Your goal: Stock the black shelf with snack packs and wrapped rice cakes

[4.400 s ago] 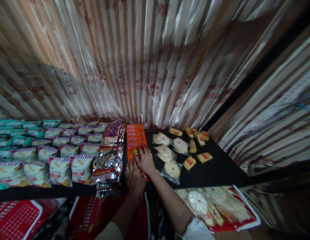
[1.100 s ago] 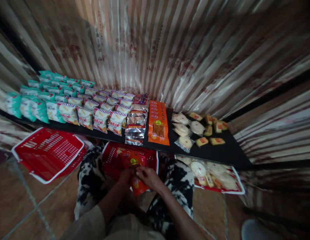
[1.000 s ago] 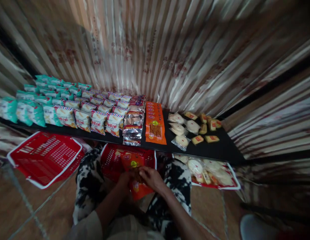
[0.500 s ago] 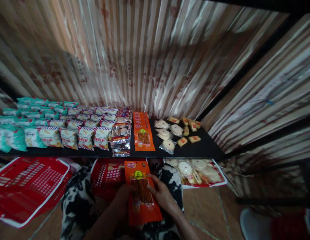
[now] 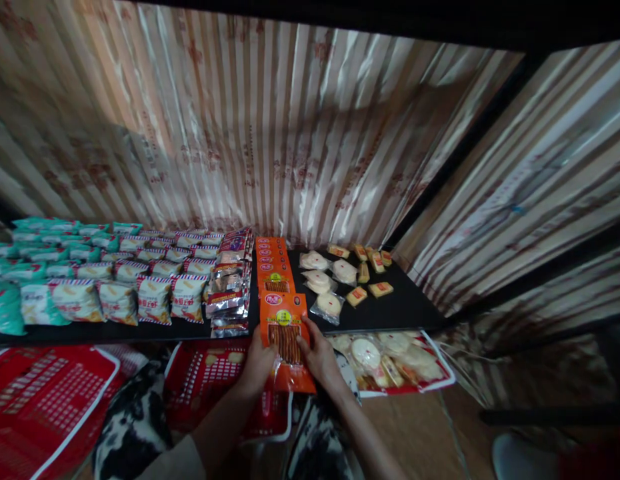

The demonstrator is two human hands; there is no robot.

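Between my two hands is an orange snack packet [image 5: 284, 340] with brown sticks showing through its window. My left hand [image 5: 261, 360] grips its left side and my right hand [image 5: 317, 353] its right side, thumbs on the front. The packet's top end overlaps the front of a row of matching orange packets [image 5: 274, 257] lying on the black shelf [image 5: 390, 313]. Left of that row are stacked silver and purple packets [image 5: 228, 287]. To the right lie round white wrapped biscuits [image 5: 327, 305] and small yellow wrapped cakes [image 5: 381, 289].
White-and-red snack bags [image 5: 155, 300] and green bags [image 5: 43, 303] fill the shelf's left part. Below stand red baskets [image 5: 55, 393], one [image 5: 443, 377] holding wrapped biscuits. Striped sheeting [image 5: 270, 133] hangs behind, with a dark frame post [image 5: 455, 160] at the right.
Both hands have carried the orange packet up and forward, from over my lap to the shelf's front edge. The camera view has shifted a little.
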